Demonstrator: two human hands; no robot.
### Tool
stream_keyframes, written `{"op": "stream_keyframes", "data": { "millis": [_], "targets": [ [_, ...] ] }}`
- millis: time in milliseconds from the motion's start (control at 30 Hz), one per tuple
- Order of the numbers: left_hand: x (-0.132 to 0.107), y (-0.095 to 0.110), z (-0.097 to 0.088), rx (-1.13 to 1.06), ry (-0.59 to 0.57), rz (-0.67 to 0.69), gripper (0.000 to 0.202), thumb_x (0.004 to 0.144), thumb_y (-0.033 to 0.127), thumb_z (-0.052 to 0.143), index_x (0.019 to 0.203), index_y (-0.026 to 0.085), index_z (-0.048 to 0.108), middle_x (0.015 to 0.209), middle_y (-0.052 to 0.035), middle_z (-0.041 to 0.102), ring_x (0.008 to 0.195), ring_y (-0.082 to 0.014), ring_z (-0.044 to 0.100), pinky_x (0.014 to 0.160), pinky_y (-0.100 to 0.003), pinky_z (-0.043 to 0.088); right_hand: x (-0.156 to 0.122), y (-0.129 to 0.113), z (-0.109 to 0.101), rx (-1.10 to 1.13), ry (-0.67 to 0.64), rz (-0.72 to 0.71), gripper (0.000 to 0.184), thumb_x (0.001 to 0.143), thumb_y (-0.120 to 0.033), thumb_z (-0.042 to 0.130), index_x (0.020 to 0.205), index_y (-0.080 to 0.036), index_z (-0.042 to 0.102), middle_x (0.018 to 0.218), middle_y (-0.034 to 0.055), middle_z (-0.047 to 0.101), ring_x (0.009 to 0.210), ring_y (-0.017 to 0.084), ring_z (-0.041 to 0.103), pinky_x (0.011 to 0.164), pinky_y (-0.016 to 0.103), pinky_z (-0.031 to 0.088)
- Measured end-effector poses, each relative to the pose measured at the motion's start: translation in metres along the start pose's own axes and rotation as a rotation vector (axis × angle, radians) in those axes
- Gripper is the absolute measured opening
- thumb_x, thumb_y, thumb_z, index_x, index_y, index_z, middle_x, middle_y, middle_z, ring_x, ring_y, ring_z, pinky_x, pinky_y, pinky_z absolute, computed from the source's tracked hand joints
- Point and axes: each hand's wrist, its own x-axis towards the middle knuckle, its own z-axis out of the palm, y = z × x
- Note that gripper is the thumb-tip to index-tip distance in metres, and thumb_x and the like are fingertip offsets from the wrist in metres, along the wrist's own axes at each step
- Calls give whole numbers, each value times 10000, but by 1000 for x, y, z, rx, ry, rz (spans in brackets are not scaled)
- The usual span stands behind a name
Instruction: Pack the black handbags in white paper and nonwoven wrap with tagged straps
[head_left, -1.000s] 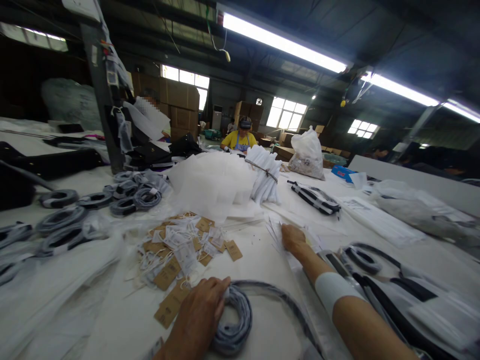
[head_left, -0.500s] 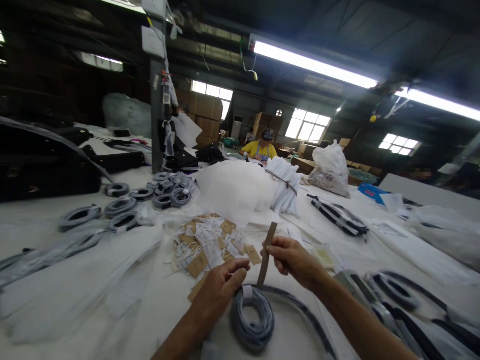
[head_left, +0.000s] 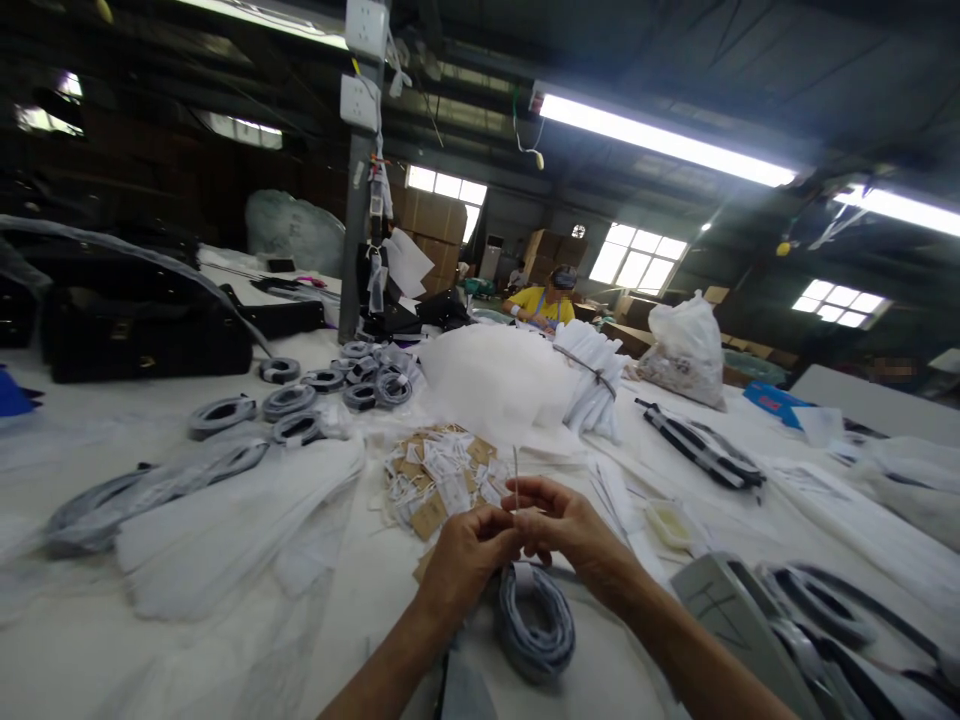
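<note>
Head view: left hand (head_left: 469, 552), right hand (head_left: 568, 520) seemingly pinch strip (head_left: 516, 468).

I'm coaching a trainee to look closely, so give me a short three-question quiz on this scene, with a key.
1. True or false: the left hand and the right hand are close together.
2. Which lies just beyond the hands?
A) a pile of tags
B) the black bags
C) the blue box
3. What slim thing sticks up from between the hands?

Key: 1. True. 2. A. 3. A thin strip, seen nearly edge-on.
</note>
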Motion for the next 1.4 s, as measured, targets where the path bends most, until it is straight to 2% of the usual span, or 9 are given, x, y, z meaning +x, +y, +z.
{"op": "stream_keyframes", "data": {
  "millis": [200, 533, 800, 933, 1067, 1200, 1267, 1333, 1400],
  "targets": [
    [1, -6, 1, -42, 35, -22, 331, 780, 437, 700, 888, 127, 739, 796, -62, 715, 718, -165, 619, 667, -252, 447, 0, -6, 13, -3, 107, -2, 515, 599, -430, 849, 978, -144, 648, 846, 47, 710, 493, 91, 564, 422, 203, 369],
    [1, -6, 0, -320, -43, -112, 447, 743, 527, 740, 884, 103, 714, 774, -80, 679, 697, -159, 612, 678, -266, 484, 1, -3, 14, 30, 144, 8, 499, 611, -396, 835, 1004, -145, 657, 909, 70, 734, 460, 93, 580, 408, 208, 374],
    [-2, -6, -1, -417, -101, -175, 459, 746, 542, 734, 898, 111, 694, 781, -76, 668, 650, -127, 589, 609, -221, 458, 3, 6, 12, 49, 63, -32, 439, 693, -393, 788, 1039, -144, 683, 780, 27, 709, 467, 87, 575, 401, 180, 358],
    [1, -14, -2, -380, -27, -172, 451, 758, 562, 704, 825, 118, 658, 726, -50, 661, 580, -104, 565, 551, -203, 440, 6, 11, 12, 53, 89, -29, 441, 718, -422, 748, 1039, -127, 678, 722, 38, 692, 473, 104, 582, 405, 188, 376],
    [4, -20, -2, -324, 146, -230, 435, 683, 484, 757, 900, 132, 624, 738, -36, 684, 600, -129, 628, 578, -234, 499, 11, 13, -23, -114, 289, -84, 419, 726, -448, 689, 1004, -134, 675, 872, 99, 719, 499, 141, 601, 402, 235, 406],
    [5, -21, -2, -282, 166, -232, 420, 670, 439, 733, 937, 151, 586, 792, -50, 700, 694, -168, 686, 635, -277, 544, 10, 14, -100, -824, 610, -203, 346, 870, -324, 491, 1115, -166, 679, 825, 86, 729, 655, 203, 661, 609, 307, 503],
    [5, -22, -2, -244, 161, -198, 428, 682, 449, 713, 965, 157, 578, 791, -42, 690, 672, -161, 679, 612, -272, 540, 7, 17, -132, -1139, 636, -166, 395, 834, -222, 513, 1204, -181, 644, 1068, 109, 718, 765, 217, 680, 752, 344, 511],
    [5, -23, -2, -180, 154, -152, 439, 710, 457, 685, 1015, 160, 576, 791, -37, 683, 645, -155, 670, 586, -262, 528, 4, 21, -142, -1250, 610, -141, 483, 801, -205, 556, 1282, -190, 590, 1264, 121, 637, 799, 218, 678, 803, 363, 506],
    [4, -23, -1, -86, 138, -102, 443, 754, 433, 649, 1095, 160, 575, 802, -39, 686, 640, -151, 668, 587, -254, 515, 1, 25, -127, -1134, 534, -136, 478, 803, -272, 597, 1275, -194, 594, 1253, 118, 637, 796, 212, 671, 776, 356, 518]
  ]
}}
